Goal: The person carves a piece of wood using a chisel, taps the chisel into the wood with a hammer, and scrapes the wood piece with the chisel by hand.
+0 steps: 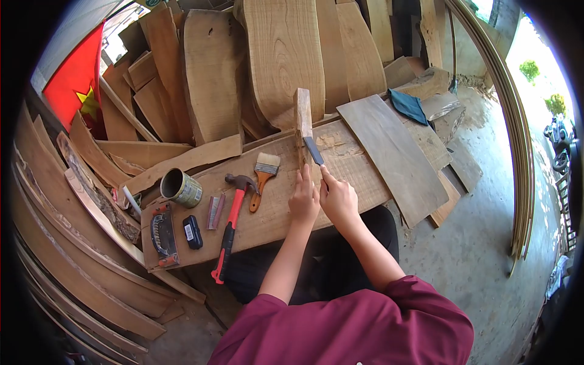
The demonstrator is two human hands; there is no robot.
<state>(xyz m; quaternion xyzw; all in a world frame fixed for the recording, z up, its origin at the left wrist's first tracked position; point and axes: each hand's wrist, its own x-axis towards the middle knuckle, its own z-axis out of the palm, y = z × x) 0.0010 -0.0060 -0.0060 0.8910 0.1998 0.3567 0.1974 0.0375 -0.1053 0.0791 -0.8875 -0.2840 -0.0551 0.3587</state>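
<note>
Head view: the left hand is closed around the near end of a wooden bar; the right hand grips a flat-bladed tool lying against the bar's side. The bar sits over the workbench, roughly squared, its faces uneven, so it seems only partly finished. A claw hammer and paintbrush lie unused; slabs lean beyond.

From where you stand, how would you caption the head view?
Left hand steadying a wood piece, right hand holding a dark flat tool against it.
</note>
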